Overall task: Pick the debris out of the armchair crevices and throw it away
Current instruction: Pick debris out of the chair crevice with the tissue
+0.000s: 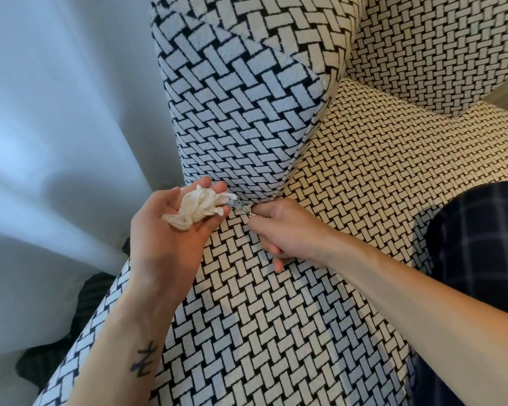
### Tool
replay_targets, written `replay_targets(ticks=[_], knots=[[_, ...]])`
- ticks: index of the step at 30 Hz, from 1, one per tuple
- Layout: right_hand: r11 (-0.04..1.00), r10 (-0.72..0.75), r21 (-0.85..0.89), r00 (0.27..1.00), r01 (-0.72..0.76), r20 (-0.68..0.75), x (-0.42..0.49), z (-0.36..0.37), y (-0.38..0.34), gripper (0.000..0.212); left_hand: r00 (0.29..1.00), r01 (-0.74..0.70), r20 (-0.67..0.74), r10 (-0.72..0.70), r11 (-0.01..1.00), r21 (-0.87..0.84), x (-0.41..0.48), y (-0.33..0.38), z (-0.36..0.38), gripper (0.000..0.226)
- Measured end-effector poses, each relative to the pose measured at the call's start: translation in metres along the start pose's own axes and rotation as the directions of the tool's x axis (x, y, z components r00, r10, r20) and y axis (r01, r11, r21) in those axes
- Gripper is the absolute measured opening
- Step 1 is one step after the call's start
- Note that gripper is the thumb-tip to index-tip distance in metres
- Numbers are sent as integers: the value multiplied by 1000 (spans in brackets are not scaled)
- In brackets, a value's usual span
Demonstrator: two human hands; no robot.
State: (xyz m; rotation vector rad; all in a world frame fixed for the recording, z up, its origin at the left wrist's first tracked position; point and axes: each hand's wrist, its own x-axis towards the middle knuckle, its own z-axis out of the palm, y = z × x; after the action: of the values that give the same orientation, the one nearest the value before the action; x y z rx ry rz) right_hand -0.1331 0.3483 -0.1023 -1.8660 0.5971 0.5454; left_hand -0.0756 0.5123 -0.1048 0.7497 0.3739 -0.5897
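The armchair [349, 177] is covered in black-and-white woven-pattern fabric. My left hand [170, 230] is turned palm up at the front corner of the armrest [241, 112] and cradles a crumpled white tissue [200, 206] in loosely curled fingers. My right hand [288, 230] rests on the seat cushion beside it, and its thumb and forefinger pinch a small clear scrap of wrapper [242, 207] at the mouth of the crevice between armrest and seat. The rest of the scrap is hidden in the gap.
A white sheer curtain [56, 127] hangs to the left of the chair. A leg in dark checked fabric [475, 244] rests on the seat at the right. Dark floor [50, 361] shows at the lower left.
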Motion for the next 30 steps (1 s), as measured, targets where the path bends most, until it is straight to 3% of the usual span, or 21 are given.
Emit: replay_targets(ticks=[4,7,9,14,18,25,30], knots=[[982,100,-149,991,-112,-85,-3,8,-16,23,1000,-8,-8,8,1000,-1,-1,0,1,42],[917,86,-371,981,-145,-172,0,19,-30,20,1000,-18,-14,18,1000,-3,-1,1,3,42],[901,87,-406,979,-156,-184,4,22,-32,18,1000,-27,-15,26,1000,-9,-2,1,3,42],[985,71,-146,992,-86,-109,1,11,-15,18,1000,-20,-16,20,1000,4,-2,2,3,43],[999,14,-43,996,-18,-92,1,7,-5,20,999,-27,-25,28,999,23,-2,2,4,42],[997,-64,-60,992,58,-107,-5,8,6,43,999,-29,-22,30,1000,4,-2,3,3,41],[996,31,-80,993,-40,-116,-1,14,-9,30,999,-40,-20,40,999,-1,1,2,1,42]])
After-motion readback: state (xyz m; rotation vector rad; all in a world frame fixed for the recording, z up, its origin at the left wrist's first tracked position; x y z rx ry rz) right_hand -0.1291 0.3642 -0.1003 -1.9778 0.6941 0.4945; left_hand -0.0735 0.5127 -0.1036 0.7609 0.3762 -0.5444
